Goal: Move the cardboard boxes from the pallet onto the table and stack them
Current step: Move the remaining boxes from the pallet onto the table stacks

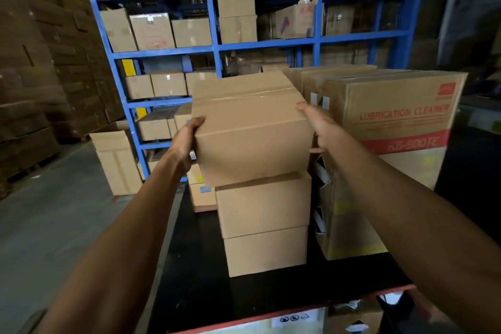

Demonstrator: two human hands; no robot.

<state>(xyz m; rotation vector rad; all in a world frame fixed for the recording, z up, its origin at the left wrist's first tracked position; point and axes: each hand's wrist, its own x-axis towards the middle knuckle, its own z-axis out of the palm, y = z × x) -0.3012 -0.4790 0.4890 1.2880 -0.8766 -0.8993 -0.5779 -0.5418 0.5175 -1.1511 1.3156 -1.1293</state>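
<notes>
The left hand and right hand press flat against opposite sides of the top box, which sits on or just above a two-box stack on the black counter, shifted left of it. If released at this offset, the box may tip off the stack's left side toward the counter's left edge. A printed carton close on the right leaves little room for the right hand, and blue shelving stands behind.
</notes>
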